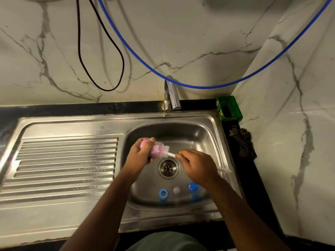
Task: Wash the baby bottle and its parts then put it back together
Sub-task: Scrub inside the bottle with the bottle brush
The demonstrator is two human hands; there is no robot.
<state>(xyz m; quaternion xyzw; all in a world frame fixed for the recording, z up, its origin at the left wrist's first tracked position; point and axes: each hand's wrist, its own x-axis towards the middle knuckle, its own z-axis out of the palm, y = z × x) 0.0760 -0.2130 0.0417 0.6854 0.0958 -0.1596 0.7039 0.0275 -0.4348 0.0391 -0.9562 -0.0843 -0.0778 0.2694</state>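
Holding clear bottle (158, 150), pink inside

left hand (140, 153) in curled grip, right hand (196, 164) pinching, forearms converging

1. Warm, dim light falls from above and behind me.
2. The draining board (67, 160) left of my hands glares in streaks.
3. Cables beyond my hands cast soft shadows on the wall (145, 42).
4. Straight edges bow toward the frame's corners.
5. The bottle (156, 150) in my left hand (138, 155) looks blurred and overexposed.
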